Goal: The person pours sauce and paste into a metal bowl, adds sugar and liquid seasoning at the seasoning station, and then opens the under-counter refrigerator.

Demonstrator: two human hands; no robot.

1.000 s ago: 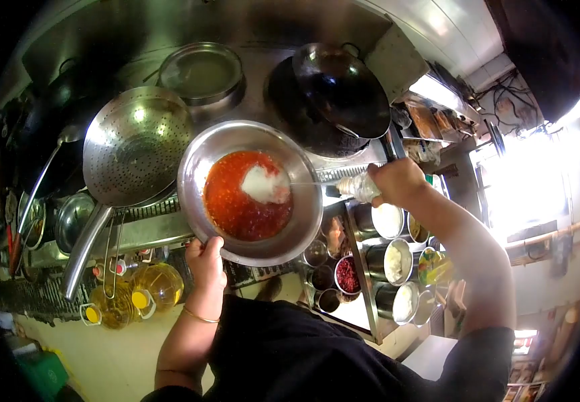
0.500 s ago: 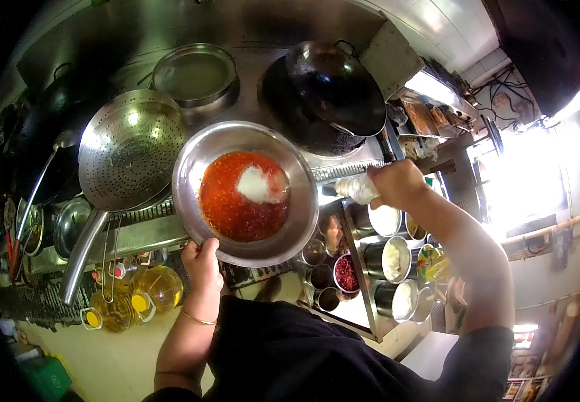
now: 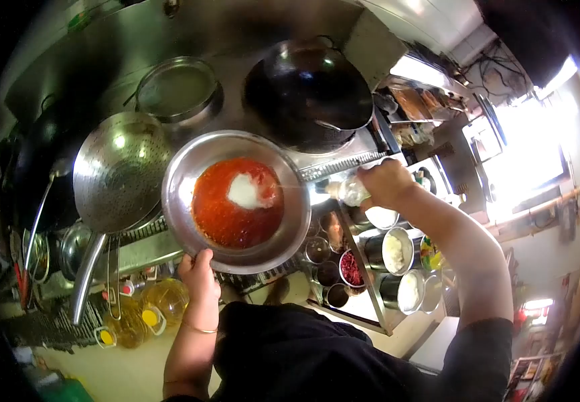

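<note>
My left hand (image 3: 200, 276) is closed on the near rim of a wide steel bowl (image 3: 180, 231), thumb on top. Inside lies a red sauce (image 3: 236, 224) flecked with small bits. A mound of white powder or grains (image 3: 246, 191) sits in the sauce, its right side wet and reddish. Closed around a clear bottle (image 3: 352, 191), my right hand (image 3: 385, 182) holds it on its side, mouth toward the bowl's right rim. A faint thin streak crosses from the mouth into the bowl; the bottle's label cannot be read.
Left of the bowl rests a large perforated strainer (image 3: 119, 171). Behind are a round steel pan (image 3: 176, 87) and a black wok (image 3: 310, 94). Several ingredient pots, one a white-filled pot (image 3: 410, 293), stand at the right. Oil jugs (image 3: 166, 301) stand below the stove edge.
The view has shifted a little. My right hand has brought the bottle closer to level, and a faint streak now shows at the bowl's right side. My left hand keeps its grip.
</note>
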